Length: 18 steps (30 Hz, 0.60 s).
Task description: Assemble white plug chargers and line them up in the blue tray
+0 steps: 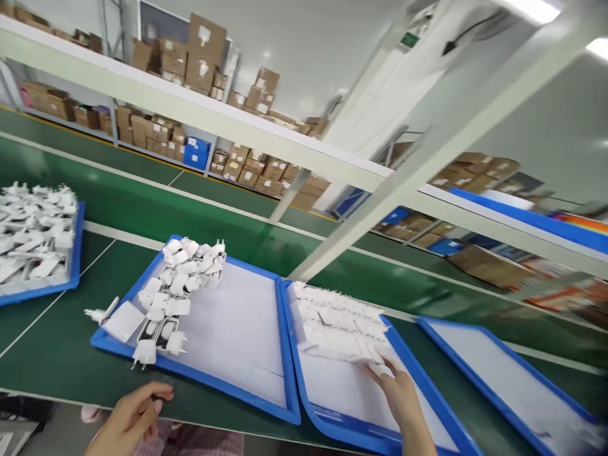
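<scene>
My right hand (399, 386) reaches into a blue-rimmed tray (332, 427). Its thumb and fingers close around a white plug adapter (380, 368) at the near edge of tightly packed rows of white adapters (339, 323). Nothing shows in my left hand (135, 418), which hovers at the table's front edge with index finger and thumb apart and the other fingers curled. Beyond it, another blue-rimmed tray (237, 389) carries a loose heap of white plug adapters (178, 278) along its left side, some with metal prongs showing. One adapter (124, 322) lies across that tray's left rim.
Farther left stands a blue tray (71, 282) piled with white adapters (35, 234). A blurred blue-rimmed tray (503, 380) lies to the right on the green table (42, 354). A slanted pale post (351, 234) and a horizontal beam (228, 123) rise behind the trays.
</scene>
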Tool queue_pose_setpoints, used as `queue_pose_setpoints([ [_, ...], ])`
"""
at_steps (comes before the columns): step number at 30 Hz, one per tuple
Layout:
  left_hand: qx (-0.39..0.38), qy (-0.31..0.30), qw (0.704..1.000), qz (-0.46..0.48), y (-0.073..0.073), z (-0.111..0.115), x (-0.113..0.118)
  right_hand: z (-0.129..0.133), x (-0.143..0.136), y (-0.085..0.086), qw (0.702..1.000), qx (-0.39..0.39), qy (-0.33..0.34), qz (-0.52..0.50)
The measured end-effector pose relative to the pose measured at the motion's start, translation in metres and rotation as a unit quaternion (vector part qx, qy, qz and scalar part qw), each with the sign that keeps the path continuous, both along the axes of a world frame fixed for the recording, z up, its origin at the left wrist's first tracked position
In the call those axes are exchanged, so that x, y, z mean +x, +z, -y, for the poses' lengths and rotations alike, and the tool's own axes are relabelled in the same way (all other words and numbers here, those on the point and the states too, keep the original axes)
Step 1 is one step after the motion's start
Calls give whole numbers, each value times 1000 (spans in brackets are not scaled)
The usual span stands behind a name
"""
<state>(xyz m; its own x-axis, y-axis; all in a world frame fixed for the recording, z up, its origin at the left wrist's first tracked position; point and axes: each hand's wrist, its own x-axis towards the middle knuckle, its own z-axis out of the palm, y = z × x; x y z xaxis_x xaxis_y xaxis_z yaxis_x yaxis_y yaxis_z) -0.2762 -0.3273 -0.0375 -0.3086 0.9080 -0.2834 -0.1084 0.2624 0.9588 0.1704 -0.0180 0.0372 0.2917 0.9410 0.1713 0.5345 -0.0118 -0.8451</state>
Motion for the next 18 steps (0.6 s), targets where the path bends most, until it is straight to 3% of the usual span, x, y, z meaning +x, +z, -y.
queue_pose_setpoints([
  [5,-3,-62,998,31,-6,3,-10,10,-9,23,997,-27,-38,60],
  [7,7,-52,998,40,-4,4,-9,21,-29,35,989,-6,-86,117],
  [9,16,-44,998,47,3,4,-8,39,-69,44,982,28,-88,165],
  [10,18,-43,998,48,8,3,-7,49,-98,47,980,51,-37,189],
  [12,13,-50,998,41,17,2,-7,66,-165,45,965,47,162,201],
  [13,8,-56,998,34,21,1,-7,70,-202,41,940,28,275,202],
  [15,4,-70,997,18,25,2,-8,68,-270,29,913,18,362,186],
  [18,11,-70,997,-2,21,5,-9,44,-343,8,905,15,393,161],
])
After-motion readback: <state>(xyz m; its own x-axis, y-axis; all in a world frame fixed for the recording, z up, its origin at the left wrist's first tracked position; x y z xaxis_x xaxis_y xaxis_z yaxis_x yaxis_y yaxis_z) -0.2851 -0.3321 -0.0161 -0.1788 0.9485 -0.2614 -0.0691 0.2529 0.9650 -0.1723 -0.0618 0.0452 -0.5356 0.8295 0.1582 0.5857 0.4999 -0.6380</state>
